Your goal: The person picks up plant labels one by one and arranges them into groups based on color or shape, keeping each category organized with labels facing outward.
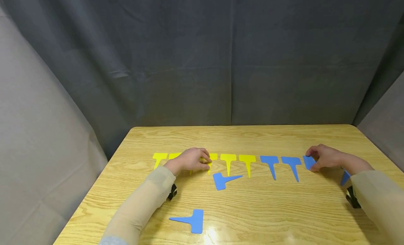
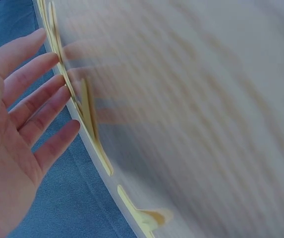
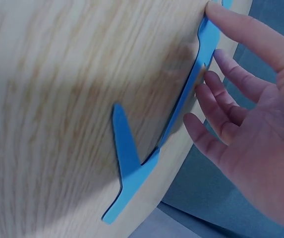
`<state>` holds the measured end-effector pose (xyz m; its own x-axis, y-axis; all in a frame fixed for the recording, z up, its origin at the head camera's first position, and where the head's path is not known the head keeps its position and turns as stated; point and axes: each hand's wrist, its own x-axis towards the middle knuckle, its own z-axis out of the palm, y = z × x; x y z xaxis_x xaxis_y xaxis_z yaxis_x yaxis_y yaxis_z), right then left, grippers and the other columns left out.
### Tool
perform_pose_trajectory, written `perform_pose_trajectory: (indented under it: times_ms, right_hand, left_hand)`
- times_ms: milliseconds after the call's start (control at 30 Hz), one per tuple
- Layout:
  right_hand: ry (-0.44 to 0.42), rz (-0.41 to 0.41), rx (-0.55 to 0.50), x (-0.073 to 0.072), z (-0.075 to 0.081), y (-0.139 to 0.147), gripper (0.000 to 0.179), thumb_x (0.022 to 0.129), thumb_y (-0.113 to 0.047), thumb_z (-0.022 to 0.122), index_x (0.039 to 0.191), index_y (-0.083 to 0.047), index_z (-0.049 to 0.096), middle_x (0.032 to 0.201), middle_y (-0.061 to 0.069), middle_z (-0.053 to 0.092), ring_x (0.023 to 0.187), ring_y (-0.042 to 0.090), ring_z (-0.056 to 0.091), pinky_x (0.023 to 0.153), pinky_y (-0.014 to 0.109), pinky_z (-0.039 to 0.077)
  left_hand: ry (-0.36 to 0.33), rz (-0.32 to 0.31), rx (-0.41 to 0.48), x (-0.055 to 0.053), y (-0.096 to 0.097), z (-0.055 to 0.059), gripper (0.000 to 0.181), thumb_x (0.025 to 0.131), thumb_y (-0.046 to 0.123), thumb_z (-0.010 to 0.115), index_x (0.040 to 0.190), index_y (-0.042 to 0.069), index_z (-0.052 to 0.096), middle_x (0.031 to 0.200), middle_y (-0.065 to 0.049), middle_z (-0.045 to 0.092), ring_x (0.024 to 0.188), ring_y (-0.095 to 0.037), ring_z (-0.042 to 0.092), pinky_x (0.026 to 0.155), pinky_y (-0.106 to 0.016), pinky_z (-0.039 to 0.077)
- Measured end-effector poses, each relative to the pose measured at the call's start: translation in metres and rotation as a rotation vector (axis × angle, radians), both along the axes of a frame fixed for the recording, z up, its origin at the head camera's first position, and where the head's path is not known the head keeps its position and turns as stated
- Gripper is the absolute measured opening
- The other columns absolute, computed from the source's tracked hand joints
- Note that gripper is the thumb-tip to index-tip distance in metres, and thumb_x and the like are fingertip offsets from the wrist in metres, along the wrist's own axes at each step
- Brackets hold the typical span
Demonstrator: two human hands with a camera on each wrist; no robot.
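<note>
Flat T-shaped plant labels lie in a row across the wooden table. Over the yellow labels (image 1: 228, 157) at the left, my left hand (image 1: 191, 159) hovers with its fingers stretched out, partly hiding two of them. In the left wrist view those fingers are loosely spread beside a yellow label (image 2: 88, 116) and hold nothing. Farther right, my right hand (image 1: 326, 157) has its thumb and index finger on opposite edges of a blue label (image 1: 308, 163). The right wrist view shows the other fingers half curled and another blue label (image 3: 132, 171) nearby, on the table.
One loose blue label (image 1: 219, 181) lies sideways just below the yellow row. Another blue label (image 1: 197, 221) lies nearer the front, its spike to the left. Blue labels (image 1: 269, 160) continue the row at the right. A dark curtain (image 1: 230, 62) hangs behind the table (image 1: 252, 213).
</note>
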<state>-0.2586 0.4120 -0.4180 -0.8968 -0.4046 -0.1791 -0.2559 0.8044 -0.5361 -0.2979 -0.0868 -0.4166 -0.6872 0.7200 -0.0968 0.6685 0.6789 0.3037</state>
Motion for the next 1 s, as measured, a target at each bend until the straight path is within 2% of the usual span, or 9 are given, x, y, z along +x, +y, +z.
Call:
perform_pose_trajectory:
  times_ms: [167, 333, 500, 667, 767, 867, 1000]
  right_hand:
    - [0.015, -0.013, 0.014, 0.002, 0.001, 0.0, 0.044, 0.073, -0.009, 0.083, 0.102, 0.011, 0.055, 0.099, 0.015, 0.059, 0.086, 0.024, 0.052, 0.071, 0.034, 0.047]
    - [-0.014, -0.046, -0.02, 0.004, 0.001, 0.001, 0.045, 0.073, -0.008, 0.082, 0.1, 0.011, 0.052, 0.089, 0.01, 0.052, 0.076, 0.019, 0.043, 0.065, 0.031, 0.04]
    - [-0.024, -0.061, -0.066, 0.004, -0.001, 0.001, 0.051, 0.073, -0.006, 0.082, 0.101, 0.011, 0.044, 0.086, 0.01, 0.045, 0.075, 0.02, 0.04, 0.063, 0.03, 0.038]
    - [-0.004, -0.056, -0.075, 0.006, -0.002, -0.001, 0.06, 0.073, -0.008, 0.083, 0.113, 0.012, 0.042, 0.091, 0.014, 0.049, 0.078, 0.022, 0.043, 0.064, 0.032, 0.04]
    - [0.038, -0.037, -0.063, 0.008, -0.003, -0.002, 0.062, 0.074, -0.009, 0.083, 0.12, 0.011, 0.047, 0.101, 0.024, 0.053, 0.083, 0.027, 0.049, 0.065, 0.032, 0.043]
    - [0.096, -0.015, -0.077, 0.011, -0.006, -0.003, 0.05, 0.077, -0.007, 0.08, 0.118, 0.009, 0.055, 0.112, 0.031, 0.054, 0.091, 0.029, 0.053, 0.069, 0.028, 0.046]
    - [0.2, 0.033, -0.122, 0.013, -0.008, -0.001, 0.031, 0.082, 0.003, 0.073, 0.11, 0.009, 0.061, 0.111, 0.027, 0.059, 0.093, 0.012, 0.054, 0.068, 0.024, 0.046]
  left_hand:
    - [-0.003, 0.004, -0.001, 0.001, 0.0, 0.001, 0.03, 0.091, 0.032, 0.07, 0.117, 0.017, 0.073, 0.126, 0.001, 0.059, 0.114, -0.02, 0.056, 0.099, -0.036, 0.043]
    - [0.003, 0.003, -0.004, 0.0, 0.0, -0.001, 0.031, 0.09, 0.032, 0.071, 0.117, 0.017, 0.073, 0.125, 0.001, 0.059, 0.114, -0.019, 0.057, 0.099, -0.035, 0.042]
    - [0.016, -0.005, -0.004, -0.002, 0.0, -0.005, 0.031, 0.09, 0.033, 0.071, 0.116, 0.017, 0.074, 0.124, 0.002, 0.059, 0.112, -0.018, 0.057, 0.098, -0.034, 0.043]
    - [0.009, 0.005, -0.013, -0.002, 0.0, -0.004, 0.031, 0.09, 0.034, 0.071, 0.117, 0.018, 0.073, 0.125, 0.003, 0.059, 0.113, -0.018, 0.057, 0.099, -0.034, 0.042]
    - [0.006, 0.011, -0.017, -0.002, 0.001, -0.002, 0.031, 0.091, 0.034, 0.07, 0.118, 0.018, 0.073, 0.127, 0.003, 0.058, 0.115, -0.018, 0.056, 0.101, -0.035, 0.042]
    - [0.003, 0.01, -0.015, -0.002, 0.001, -0.002, 0.032, 0.091, 0.034, 0.07, 0.118, 0.018, 0.073, 0.127, 0.002, 0.058, 0.115, -0.018, 0.056, 0.101, -0.035, 0.041]
    - [0.012, -0.002, -0.012, -0.003, 0.0, -0.003, 0.031, 0.091, 0.034, 0.07, 0.118, 0.018, 0.073, 0.127, 0.002, 0.058, 0.115, -0.019, 0.056, 0.101, -0.035, 0.042]
